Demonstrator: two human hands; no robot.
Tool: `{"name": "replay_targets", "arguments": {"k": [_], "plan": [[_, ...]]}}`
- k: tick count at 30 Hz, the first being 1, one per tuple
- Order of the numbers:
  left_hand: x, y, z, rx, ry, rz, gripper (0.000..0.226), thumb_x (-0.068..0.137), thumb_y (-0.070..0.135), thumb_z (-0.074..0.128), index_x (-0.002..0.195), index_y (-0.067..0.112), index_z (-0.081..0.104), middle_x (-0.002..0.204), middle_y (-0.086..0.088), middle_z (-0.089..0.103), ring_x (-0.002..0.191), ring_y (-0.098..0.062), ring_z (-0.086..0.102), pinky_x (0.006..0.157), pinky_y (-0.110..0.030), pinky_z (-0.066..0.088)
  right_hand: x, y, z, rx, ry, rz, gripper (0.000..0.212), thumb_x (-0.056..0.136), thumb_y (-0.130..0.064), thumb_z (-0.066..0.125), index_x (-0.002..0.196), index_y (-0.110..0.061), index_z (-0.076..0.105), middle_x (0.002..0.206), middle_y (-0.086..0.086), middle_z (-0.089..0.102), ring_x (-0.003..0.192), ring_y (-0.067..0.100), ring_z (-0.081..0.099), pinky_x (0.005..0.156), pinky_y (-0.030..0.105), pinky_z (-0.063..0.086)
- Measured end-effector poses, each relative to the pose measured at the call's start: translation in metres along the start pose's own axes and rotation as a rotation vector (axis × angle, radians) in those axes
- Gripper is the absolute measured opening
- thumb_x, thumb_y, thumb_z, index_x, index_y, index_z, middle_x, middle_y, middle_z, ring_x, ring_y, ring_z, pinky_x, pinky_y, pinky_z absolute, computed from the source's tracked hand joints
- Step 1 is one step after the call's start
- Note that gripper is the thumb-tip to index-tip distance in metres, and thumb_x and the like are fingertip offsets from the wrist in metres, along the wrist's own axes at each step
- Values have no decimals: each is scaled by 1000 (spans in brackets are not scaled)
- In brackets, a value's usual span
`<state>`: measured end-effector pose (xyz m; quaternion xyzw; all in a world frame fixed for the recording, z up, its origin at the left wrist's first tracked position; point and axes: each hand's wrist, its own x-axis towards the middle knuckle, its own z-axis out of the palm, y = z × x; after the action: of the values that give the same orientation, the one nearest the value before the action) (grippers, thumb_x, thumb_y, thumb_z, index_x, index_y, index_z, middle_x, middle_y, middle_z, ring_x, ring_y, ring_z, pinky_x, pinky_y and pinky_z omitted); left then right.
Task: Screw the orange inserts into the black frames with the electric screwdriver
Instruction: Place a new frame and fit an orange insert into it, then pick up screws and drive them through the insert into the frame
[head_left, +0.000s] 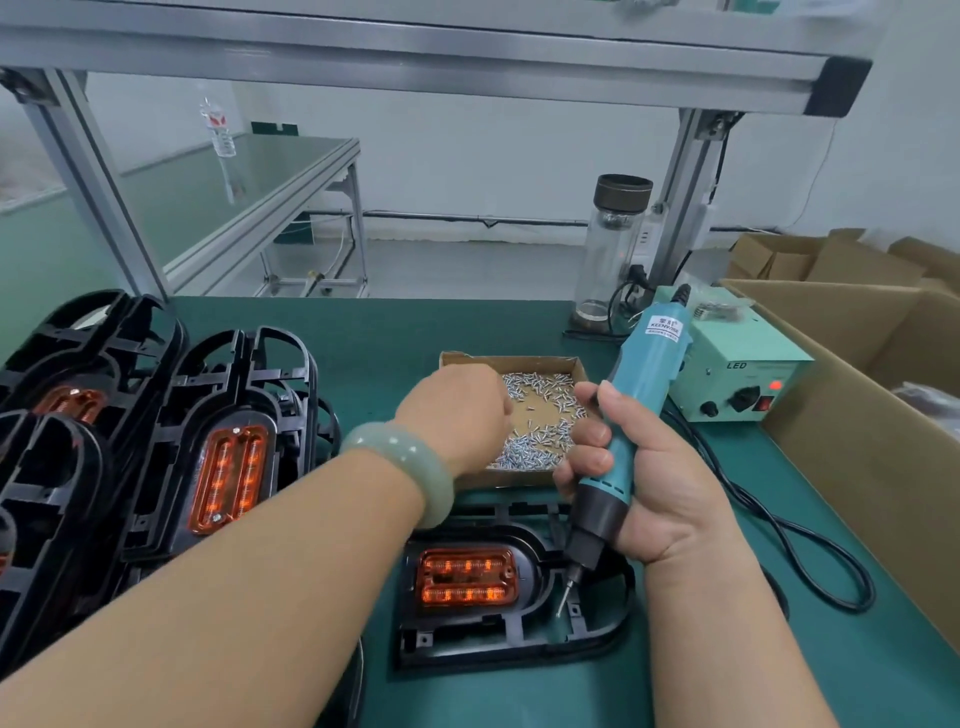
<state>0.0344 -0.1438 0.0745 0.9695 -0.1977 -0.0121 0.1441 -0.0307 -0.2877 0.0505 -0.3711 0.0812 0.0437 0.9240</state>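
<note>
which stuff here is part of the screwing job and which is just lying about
Job: electric screwdriver in the right hand, tray of screws under the left hand, black frame with orange insert, stacked frames, power box.
Lying about: glass flask, cardboard cartons, plastic bottle on the far table.

Clock centred on the flat frame (519, 639).

- **12:** screw box (540, 364) just beside its far edge, with the left hand (457, 410) dipped in, fingers hidden. No straight path there.
- **9 to 11:** stacked frames (156, 415) stand tall, basically a wall.
- **8:** the left forearm crosses that corner.
- **2:** right hand (660, 488) with the screwdriver (639, 405) hangs over that side, power box (737, 374) behind it.
- **3:** cable (779, 530) loops on the mat (374, 338), then the carton (857, 415) wall.

Open mat: a lane at 11 between stacks and box out to the far edge, plus a patch at 4 to 5.
</note>
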Motion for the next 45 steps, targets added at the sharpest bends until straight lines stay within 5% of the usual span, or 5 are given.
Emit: {"name": "replay_targets", "arguments": {"k": [11, 22, 29, 34, 45], "plan": [[31, -4, 22, 166, -89, -68, 11, 86, 13, 52, 75, 15, 57, 75, -1, 58, 71, -22, 56, 59, -31, 44, 1, 2, 1, -4, -13, 17, 36, 64, -26, 73, 95, -15, 60, 54, -3, 45, 37, 7, 40, 49, 24, 48], [8, -6, 1, -489, 333, -90, 18, 91, 22, 58, 75, 30, 60, 62, 15, 58, 59, -2, 56, 51, -11, 36, 2, 10, 6, 51, -34, 24, 34, 64, -24, 75, 93, -15, 61, 54, -3, 46, 37, 8, 42, 50, 25, 48], [20, -2, -4, -408, 380, -69, 20, 91, 13, 58, 106, 16, 70, 96, -2, 71, 93, -18, 64, 85, -22, 45, 2, 12, 6, 82, -15, -3, 32, 67, -24, 73, 94, -16, 58, 54, -3, 45, 38, 8, 41, 50, 24, 47], [10, -4, -2, -558, 427, -95, 24, 88, 19, 61, 66, 28, 60, 67, 8, 66, 71, -17, 67, 73, -30, 52, 4, 11, 7, 115, -16, -40, 28, 69, -26, 72, 92, -17, 60, 54, -4, 45, 38, 7, 40, 52, 25, 46], [-74, 1, -16, -1205, 416, -116, 16, 79, 18, 67, 78, 32, 74, 68, 0, 72, 56, -5, 63, 54, -14, 50, 4, 20, 18, 276, 109, -286, 24, 72, -25, 70, 89, -20, 54, 55, -6, 44, 38, 6, 40, 54, 25, 46]]}}
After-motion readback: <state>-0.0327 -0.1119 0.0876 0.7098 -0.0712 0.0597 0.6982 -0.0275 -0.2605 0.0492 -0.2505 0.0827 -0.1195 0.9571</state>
